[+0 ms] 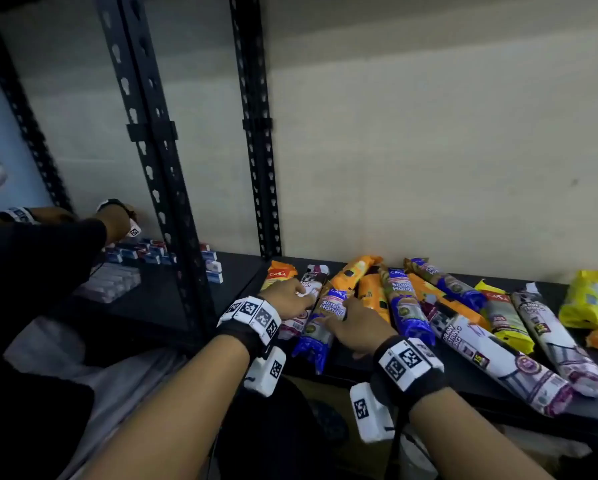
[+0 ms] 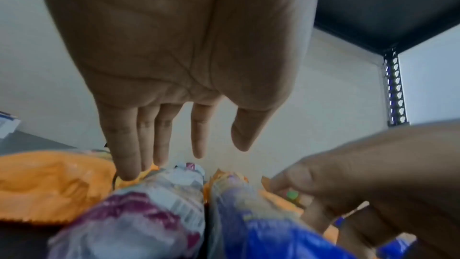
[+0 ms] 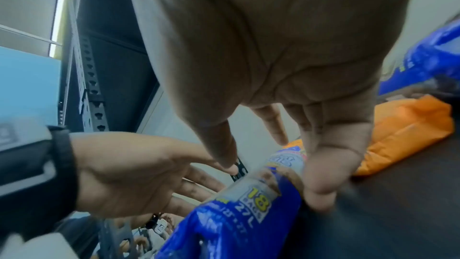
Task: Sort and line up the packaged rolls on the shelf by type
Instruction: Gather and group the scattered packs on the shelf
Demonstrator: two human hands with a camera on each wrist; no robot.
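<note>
Mixed packaged rolls lie on a black shelf (image 1: 470,379). My left hand (image 1: 288,296) (image 2: 161,135) rests flat, fingers straight, on a white-and-maroon roll (image 1: 314,277) (image 2: 139,220), its fingertips near an orange pack (image 1: 278,273) (image 2: 49,184). Right beside that roll lies a blue-and-clear roll (image 1: 320,327) (image 2: 261,224) (image 3: 236,224). My right hand (image 1: 351,323) (image 3: 311,135) lays its fingers against this roll's right side, and the thumb hangs free on the left. Each wrist view also shows the other hand: the right hand (image 2: 361,184), the left hand (image 3: 137,174).
To the right lie more blue rolls (image 1: 408,306), orange packs (image 1: 373,296) (image 3: 403,135), long white drawstring rolls (image 1: 498,358), a yellow-ended roll (image 1: 505,313) and a yellow pack (image 1: 584,299). Black uprights (image 1: 259,168) stand at the left. Another person's arm (image 1: 114,220) reaches over small boxes (image 1: 145,254) on the neighbouring shelf.
</note>
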